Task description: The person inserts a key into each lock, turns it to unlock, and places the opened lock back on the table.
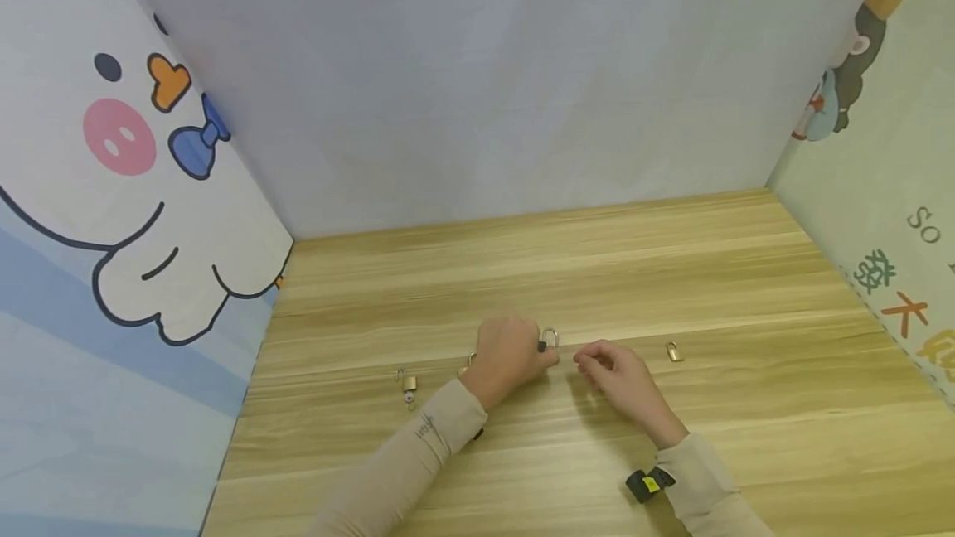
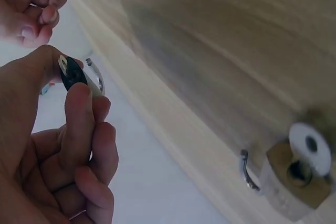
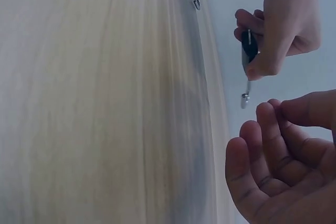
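Note:
My left hand [image 1: 509, 355] pinches a small padlock [image 2: 73, 73] between thumb and fingers, with its dark end showing. The padlock's shackle [image 1: 550, 336] stands out past the fingers and appears unlatched in the left wrist view. Close by on the right, my right hand [image 1: 619, 375] has thumb and fingertips [image 3: 266, 111] lightly together, and no object shows between them. A brass padlock [image 2: 289, 187] with a swung-out shackle and a key [image 2: 311, 148] in it lies on the wood near the left hand.
Farther left on the wooden table [image 1: 567, 263] lies another brass padlock [image 1: 409, 384] with a key. Out to the right is a padlock [image 1: 675, 352] whose shackle looks closed. A black wrist camera [image 1: 647, 484] sits by the right sleeve. Printed fabric walls [image 1: 477, 89] enclose the table.

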Motion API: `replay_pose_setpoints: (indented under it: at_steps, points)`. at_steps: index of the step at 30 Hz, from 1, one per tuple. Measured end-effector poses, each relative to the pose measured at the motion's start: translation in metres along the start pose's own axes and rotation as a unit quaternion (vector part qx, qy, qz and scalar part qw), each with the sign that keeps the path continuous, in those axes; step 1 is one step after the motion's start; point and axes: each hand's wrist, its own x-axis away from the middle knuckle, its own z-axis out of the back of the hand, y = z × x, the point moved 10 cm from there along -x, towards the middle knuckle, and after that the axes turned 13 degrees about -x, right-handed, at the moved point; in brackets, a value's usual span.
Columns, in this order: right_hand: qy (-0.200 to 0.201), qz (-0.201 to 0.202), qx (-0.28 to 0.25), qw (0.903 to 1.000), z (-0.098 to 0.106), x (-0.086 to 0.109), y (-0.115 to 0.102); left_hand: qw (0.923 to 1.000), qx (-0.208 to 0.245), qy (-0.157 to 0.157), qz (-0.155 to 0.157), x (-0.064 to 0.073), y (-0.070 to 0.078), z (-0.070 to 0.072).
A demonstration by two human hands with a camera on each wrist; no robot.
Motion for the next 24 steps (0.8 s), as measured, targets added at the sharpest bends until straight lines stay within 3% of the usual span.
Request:
replay_pose_setpoints:
  at_steps: [4,17,21,24]
  points:
    - [-0.005,0.009,0.022,0.9997,-0.001,0.002,-0.003,0.9997,-0.006,-0.015,0.019,0.002,0.002,-0.007]
    - [0.002,0.033,0.074,0.9967,0.005,0.008,-0.010,0.9977,-0.005,-0.061,0.028,0.006,0.008,-0.029]
    - [0.005,0.063,0.141,0.9880,0.008,0.013,-0.018,0.9960,-0.008,-0.083,0.033,0.007,0.009,-0.033]
    - [0.005,0.100,0.200,0.9746,0.009,0.017,-0.028,0.9932,-0.010,-0.109,0.040,0.007,0.008,-0.038]
